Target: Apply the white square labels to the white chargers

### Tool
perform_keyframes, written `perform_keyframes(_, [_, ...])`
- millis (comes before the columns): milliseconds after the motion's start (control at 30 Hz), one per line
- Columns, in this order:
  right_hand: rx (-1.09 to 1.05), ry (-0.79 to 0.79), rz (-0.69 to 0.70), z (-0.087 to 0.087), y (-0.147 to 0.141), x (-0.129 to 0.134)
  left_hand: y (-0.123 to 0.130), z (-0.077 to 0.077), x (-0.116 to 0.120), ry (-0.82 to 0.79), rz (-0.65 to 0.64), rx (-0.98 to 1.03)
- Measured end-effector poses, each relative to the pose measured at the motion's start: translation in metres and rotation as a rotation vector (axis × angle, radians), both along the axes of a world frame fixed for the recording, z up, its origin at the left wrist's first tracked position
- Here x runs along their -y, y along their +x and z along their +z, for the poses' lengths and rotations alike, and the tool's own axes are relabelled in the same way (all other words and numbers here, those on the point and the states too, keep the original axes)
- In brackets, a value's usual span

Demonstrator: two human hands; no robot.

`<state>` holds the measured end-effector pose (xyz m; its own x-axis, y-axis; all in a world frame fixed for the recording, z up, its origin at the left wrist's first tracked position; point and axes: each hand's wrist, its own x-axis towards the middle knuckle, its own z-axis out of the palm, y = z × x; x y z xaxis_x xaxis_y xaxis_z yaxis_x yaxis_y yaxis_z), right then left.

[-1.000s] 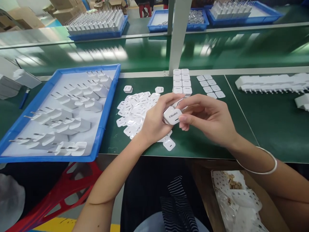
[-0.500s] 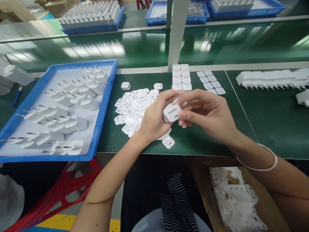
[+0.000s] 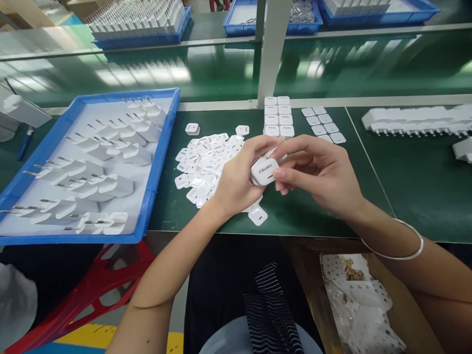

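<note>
Over the bench's front part my left hand (image 3: pixel 239 179) wraps round a white charger (image 3: pixel 264 172), its rounded square face marked "Fibaks" and turned toward me. A small dark slot shows low on that face. My right hand (image 3: pixel 317 172) pinches the same piece, its thumb on the right edge and the index finger at the top. The fingers hide most of the charger's body. Beneath and left of my left hand lies a loose heap of white face plates (image 3: pixel 201 162). One plate (image 3: pixel 257 215) lies close to the bench edge.
A blue tray (image 3: pixel 157 162) with rows of white plug housings (image 3: pixel 116 187) stands at the left. Plates in neat rows (image 3: pixel 278 117) lie by the post (image 3: pixel 271 54); more housings (image 3: pixel 416 120) line the right. An open carton (image 3: pixel 309 280) with plastic bags sits below the bench.
Both hands hold nearly the same pose on the charger. The whole view has shifted very slightly.
</note>
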<state>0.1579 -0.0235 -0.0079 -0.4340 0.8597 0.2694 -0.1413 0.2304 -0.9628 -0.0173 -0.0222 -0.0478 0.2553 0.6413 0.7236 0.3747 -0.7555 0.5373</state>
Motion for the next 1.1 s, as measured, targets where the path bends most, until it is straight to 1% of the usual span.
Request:
perform_keyframes(267, [0.005,-0.022,0.007,0.0008,0.0043,-0.0020,0.0013,0.0002,0.0015,-0.054,-0.013,0.040])
perform_keyframes(467, [0.014,0.004,-0.005,-0.0011,0.0020,-0.0014,0.0005,-0.0010,0.0004,-0.038,-0.028,0.037])
perform_keyframes(800, [0.012,0.034,-0.026,-0.0053,0.0005,-0.0003,0.0008,-0.0010,0.0002,-0.022,0.007,0.008])
perform_keyframes(900, [0.026,0.048,-0.033,-0.0058,-0.0002,0.0001,0.0005,-0.0024,0.0002,-0.032,0.018,0.004])
perform_keyframes(1100, [0.055,0.071,-0.050,-0.0065,-0.0003,0.0000,0.0003,-0.0056,-0.0010,-0.063,-0.003,0.003])
